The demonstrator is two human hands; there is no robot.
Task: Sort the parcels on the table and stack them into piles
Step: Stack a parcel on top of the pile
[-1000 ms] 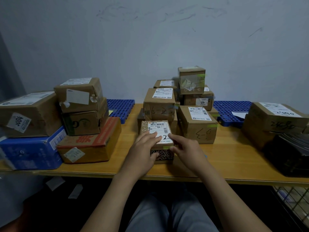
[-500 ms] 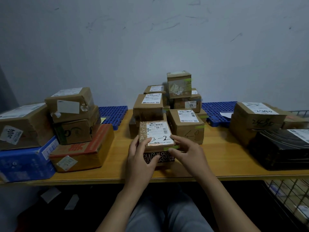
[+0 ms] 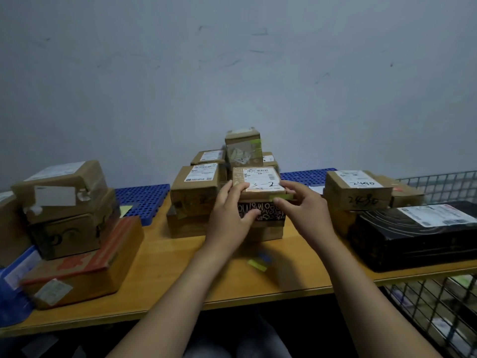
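Lifted from table [image 3: 180,280] front: small parcel [image 3: 259,182] marked 3-2, now over middle carton [image 3: 268,232] | left hand [image 3: 229,218] and right hand [image 3: 307,213] both grip its sides | step: stacking | next: lower squarely, release.

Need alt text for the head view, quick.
The left hand and right hand grip a small parcel marked 3-2 above a brown box on the table. Parcel stacks stand to the left, a black parcel to the right.

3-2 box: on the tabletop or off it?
Off. The left hand and right hand grip the 3-2 box above a brown box; resting on it or not, cannot tell.
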